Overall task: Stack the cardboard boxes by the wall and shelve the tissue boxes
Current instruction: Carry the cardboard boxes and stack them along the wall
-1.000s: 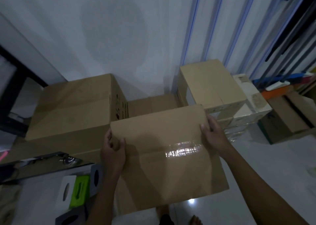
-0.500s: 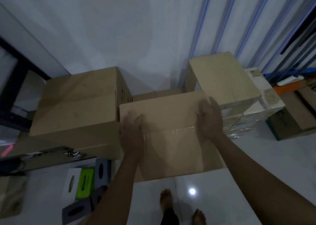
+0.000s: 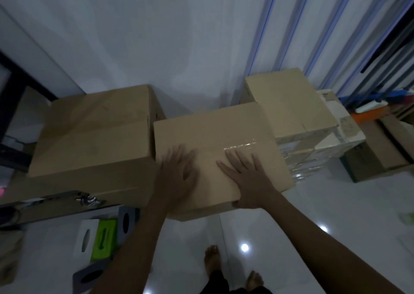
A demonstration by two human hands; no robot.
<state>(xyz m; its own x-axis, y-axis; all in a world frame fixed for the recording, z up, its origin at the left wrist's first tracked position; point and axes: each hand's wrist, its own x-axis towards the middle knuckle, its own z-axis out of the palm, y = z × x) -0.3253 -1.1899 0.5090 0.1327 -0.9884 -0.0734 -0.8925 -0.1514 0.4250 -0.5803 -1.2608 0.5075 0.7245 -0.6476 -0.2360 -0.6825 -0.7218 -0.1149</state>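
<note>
Both hands lie flat, fingers spread, on the middle box [image 3: 212, 132]: left hand [image 3: 179, 177] at 7 o'clock, right hand [image 3: 248, 177] at 5.

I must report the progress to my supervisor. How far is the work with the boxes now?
Done: three cardboard boxes sit along the wall, the middle box between the left box and the right box. In hand: the left hand and right hand press flat on the middle box. Left: the tissue boxes lie on the floor, not shelved.
</note>
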